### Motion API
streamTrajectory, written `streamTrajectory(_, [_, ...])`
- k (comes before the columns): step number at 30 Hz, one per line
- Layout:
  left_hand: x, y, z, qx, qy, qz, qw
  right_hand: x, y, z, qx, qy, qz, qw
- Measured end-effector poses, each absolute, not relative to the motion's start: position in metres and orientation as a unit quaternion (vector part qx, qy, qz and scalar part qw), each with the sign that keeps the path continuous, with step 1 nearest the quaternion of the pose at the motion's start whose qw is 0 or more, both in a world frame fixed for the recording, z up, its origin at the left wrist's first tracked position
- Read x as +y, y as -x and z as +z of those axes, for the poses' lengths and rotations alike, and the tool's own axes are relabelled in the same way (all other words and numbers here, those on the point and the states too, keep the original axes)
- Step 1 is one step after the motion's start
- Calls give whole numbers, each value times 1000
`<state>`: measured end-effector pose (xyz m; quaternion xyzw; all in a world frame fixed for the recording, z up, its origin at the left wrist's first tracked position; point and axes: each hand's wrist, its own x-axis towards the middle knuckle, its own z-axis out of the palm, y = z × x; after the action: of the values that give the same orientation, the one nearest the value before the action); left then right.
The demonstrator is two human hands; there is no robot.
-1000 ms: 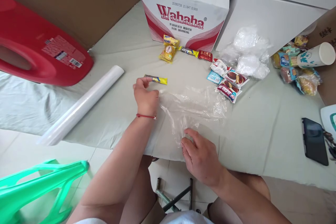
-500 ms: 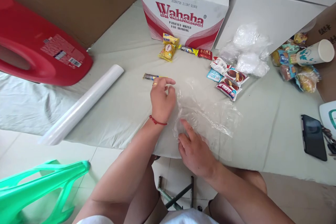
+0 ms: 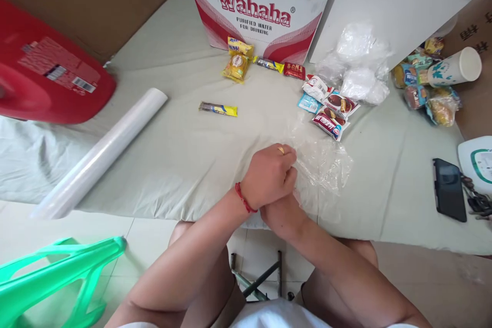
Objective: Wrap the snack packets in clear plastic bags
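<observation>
A clear plastic bag (image 3: 326,169) lies crumpled and flattened near the front edge of the cloth-covered table. Over its left end is my left hand (image 3: 271,174), with a ring and a red string bracelet, its fingers curled closed on the film. My right hand (image 3: 284,217) is just under and in front of it, the wrists almost crossing; its fingers are hidden behind the left hand. A thin yellow-and-dark snack bar (image 3: 218,108) lies by itself farther back on the left, touched by neither hand.
Wrapped snacks (image 3: 236,66) sit before the Wahaba-style water carton (image 3: 261,15), with more packets (image 3: 331,122) and crumpled plastic bags (image 3: 365,66) rightward. A white film roll (image 3: 103,151) and red jug (image 3: 57,72) are left; a paper cup (image 3: 455,67) and phone (image 3: 449,189) right.
My left hand has moved right and toward me, away from the snack bar, and closed at the bag, covering the right hand's fingers. The view has shifted slightly.
</observation>
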<state>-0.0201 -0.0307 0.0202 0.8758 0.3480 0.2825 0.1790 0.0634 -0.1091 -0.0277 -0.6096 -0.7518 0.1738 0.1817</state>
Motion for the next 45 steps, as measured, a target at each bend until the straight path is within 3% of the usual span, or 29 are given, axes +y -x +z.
streamTrajectory(3, [-12, 22, 15, 483, -840, 145, 202, -114, -65, -21, -806, 561, 154, 107])
streamTrajectory(6, [0, 27, 10, 570, -800, 91, 163, -122, -66, -17, -816, 557, 102, 114])
streamTrajectory(13, [22, 40, -8, 592, -785, 158, 95, -131, -69, -15, -813, 560, 49, 153])
streamTrajectory(17, [34, 48, -13, 635, -742, 178, 124, -139, -63, -13, -832, 531, 18, 161])
streamTrajectory(22, [38, 47, -17, 629, -746, 172, 133, -153, -46, -17, -864, 479, 61, 146])
streamTrajectory(28, [29, 37, -25, 598, -775, 170, 111, -154, -57, -6, -893, 379, 64, 234])
streamTrajectory(33, [26, 42, -25, 567, -796, 163, 134, -130, -88, 6, -804, 508, -34, 307])
streamTrajectory(41, [30, 51, -24, 525, -816, 178, 167, -105, -123, -11, -823, 543, 24, 168])
streamTrajectory(45, [29, 57, -24, 508, -831, 160, 163, -112, -148, -6, -846, 500, 140, 122])
